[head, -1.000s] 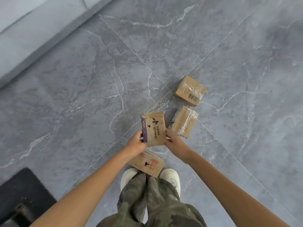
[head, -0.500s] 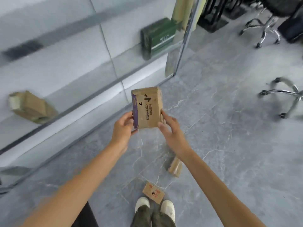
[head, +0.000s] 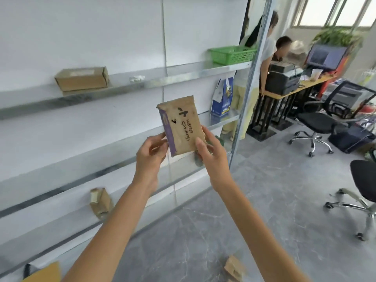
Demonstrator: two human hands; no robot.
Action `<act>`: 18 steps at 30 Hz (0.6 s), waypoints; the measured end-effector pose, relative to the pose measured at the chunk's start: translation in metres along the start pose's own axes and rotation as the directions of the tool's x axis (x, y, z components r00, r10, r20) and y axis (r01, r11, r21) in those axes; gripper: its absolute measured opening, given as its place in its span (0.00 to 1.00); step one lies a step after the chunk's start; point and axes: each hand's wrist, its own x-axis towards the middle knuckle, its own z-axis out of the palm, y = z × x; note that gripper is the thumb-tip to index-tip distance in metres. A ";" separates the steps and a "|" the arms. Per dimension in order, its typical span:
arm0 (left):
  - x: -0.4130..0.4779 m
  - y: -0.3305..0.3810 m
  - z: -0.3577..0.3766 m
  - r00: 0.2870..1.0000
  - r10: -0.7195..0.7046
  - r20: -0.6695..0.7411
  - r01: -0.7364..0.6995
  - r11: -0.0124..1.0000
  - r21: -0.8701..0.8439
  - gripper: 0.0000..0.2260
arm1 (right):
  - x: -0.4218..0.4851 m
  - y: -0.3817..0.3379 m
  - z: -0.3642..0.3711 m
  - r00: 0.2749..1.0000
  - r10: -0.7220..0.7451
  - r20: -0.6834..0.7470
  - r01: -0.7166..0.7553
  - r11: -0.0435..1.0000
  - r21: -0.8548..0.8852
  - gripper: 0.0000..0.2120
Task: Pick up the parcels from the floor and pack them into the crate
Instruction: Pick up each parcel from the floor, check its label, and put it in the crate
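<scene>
Both hands hold one parcel (head: 180, 127) upright at chest height in front of a shelf rack (head: 126, 87). The left hand (head: 149, 153) pinches the parcel's lower left edge, by the purple stripe, thumb in front and fingers curled behind. The right hand (head: 212, 157) grips the lower right corner, thumb flat on the printed face and fingers wrapped behind. The parcel is a flat brown packet, tilted slightly left, clear of every shelf. Above and right of the hands, a green crate (head: 232, 54) sits at the right end of the upper shelf. Up and left of the left hand, a long box (head: 82, 79) lies on that same shelf. Below the left forearm, a small box (head: 100, 201) stands on a lower shelf. Below the right forearm, another parcel (head: 234, 268) lies on the grey floor (head: 274, 200). Beyond the right hand stand a blue bag (head: 222, 98), a desk (head: 295, 88) and office chairs (head: 317, 123), well apart.
</scene>
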 end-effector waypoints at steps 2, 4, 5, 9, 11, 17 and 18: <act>-0.013 0.014 -0.001 0.995 0.096 -0.007 -0.096 0.995 -0.007 0.09 | -0.010 -0.021 -0.001 0.999 -0.036 0.011 0.034 0.993 0.116 0.20; -0.025 0.025 -0.002 0.992 0.126 0.021 -0.126 0.992 -0.002 0.24 | -0.019 -0.033 -0.004 0.997 -0.020 0.072 0.000 0.964 0.266 0.17; -0.029 0.030 -0.003 0.992 0.108 0.066 -0.106 0.994 -0.036 0.34 | -0.024 -0.039 -0.007 0.994 -0.008 0.110 -0.029 0.945 0.327 0.16; -0.041 0.041 -0.005 0.947 0.035 0.320 0.000 0.994 -0.108 0.48 | -0.035 -0.045 -0.009 0.969 0.128 0.213 -0.212 0.872 0.441 0.16; -0.048 0.043 -0.006 0.944 0.071 0.322 -0.051 0.996 -0.069 0.39 | -0.037 -0.043 -0.010 0.964 0.161 0.211 -0.235 0.886 0.400 0.15; -0.058 0.041 -0.013 0.971 0.141 0.192 -0.162 0.982 0.100 0.30 | -0.040 -0.051 0.000 0.970 0.102 0.220 -0.137 0.980 0.148 0.27; -0.059 0.041 -0.016 0.973 0.129 0.191 -0.151 0.983 0.106 0.30 | -0.039 -0.050 0.002 0.965 0.104 0.242 -0.141 0.980 0.143 0.31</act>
